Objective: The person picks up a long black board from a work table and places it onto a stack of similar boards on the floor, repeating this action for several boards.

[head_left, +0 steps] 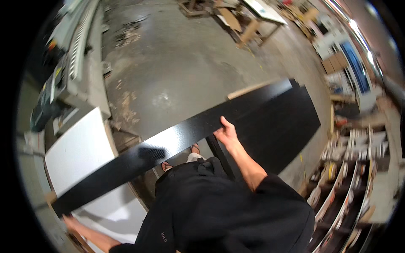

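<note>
A long, narrow black board with a glossy face spans from lower left to upper right in front of me. My right hand is closed on its near edge around the middle, thumb on top and fingers reaching underneath. At the board's left end, my left hand grips the corner, somewhat blurred. The board's right end lies over a wide black panel. Under its left part is a white panel on a surface at my left.
A long machine with a ribbed rail runs along the left. Shelves with several rolls of edging stand at the right. Farther off are a white-topped table and a machine with a blue panel. Grey concrete floor lies ahead.
</note>
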`<state>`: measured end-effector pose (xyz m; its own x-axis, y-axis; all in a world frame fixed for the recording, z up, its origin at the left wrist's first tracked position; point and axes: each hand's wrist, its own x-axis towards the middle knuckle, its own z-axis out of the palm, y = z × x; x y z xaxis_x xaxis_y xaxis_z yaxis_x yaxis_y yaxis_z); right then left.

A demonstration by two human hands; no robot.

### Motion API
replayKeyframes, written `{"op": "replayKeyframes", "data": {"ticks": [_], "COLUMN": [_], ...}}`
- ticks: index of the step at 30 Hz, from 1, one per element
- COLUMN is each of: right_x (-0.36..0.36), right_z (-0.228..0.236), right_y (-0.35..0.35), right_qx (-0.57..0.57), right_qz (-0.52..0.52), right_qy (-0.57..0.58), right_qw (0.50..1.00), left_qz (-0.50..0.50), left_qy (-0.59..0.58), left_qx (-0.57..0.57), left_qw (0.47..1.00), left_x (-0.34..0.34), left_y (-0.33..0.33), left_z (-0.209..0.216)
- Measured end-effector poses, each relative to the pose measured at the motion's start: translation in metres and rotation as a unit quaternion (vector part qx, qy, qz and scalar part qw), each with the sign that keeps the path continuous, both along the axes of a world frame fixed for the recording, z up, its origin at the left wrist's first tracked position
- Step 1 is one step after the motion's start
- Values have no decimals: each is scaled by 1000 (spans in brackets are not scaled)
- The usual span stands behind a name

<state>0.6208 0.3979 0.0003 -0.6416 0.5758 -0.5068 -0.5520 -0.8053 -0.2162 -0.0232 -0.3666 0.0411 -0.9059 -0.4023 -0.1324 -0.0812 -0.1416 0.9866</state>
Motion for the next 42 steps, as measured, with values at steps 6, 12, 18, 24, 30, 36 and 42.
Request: {"op": "replayKeyframes", "data": {"ticks": [6, 12, 18, 24, 30, 36, 42], "right_x": [26, 27, 54, 76, 86, 98, 105], "right_z": [-46, -66, -102, -134, -181, -208, -202], "right_y": [19, 66, 102, 111, 111, 103, 29], "right_qx": [11, -57, -98, -129, -151, -189, 22], "right_qz": [-136, -193, -273, -288, -283, -240, 31], "right_qy": [-121, -109, -123, -176, -158, -225, -424], "right_qw": [983, 973, 949, 932, 934, 925, 905], "left_qz": [-106, -232, -367, -477, -460, -569, -630], "left_qy": [-100, -108, -115, -110, -209, -239, -295], "left_qx": [-71, -183, -244, -233, -377, -372, -378], "left_qw": [987, 949, 890, 840, 776, 693, 611], "left_x": [55, 121, 162, 186, 226, 245, 296], "left_y": [56, 105, 174, 276, 385, 468, 536], "left_z": [18, 118, 172, 190, 189, 122, -4]}}
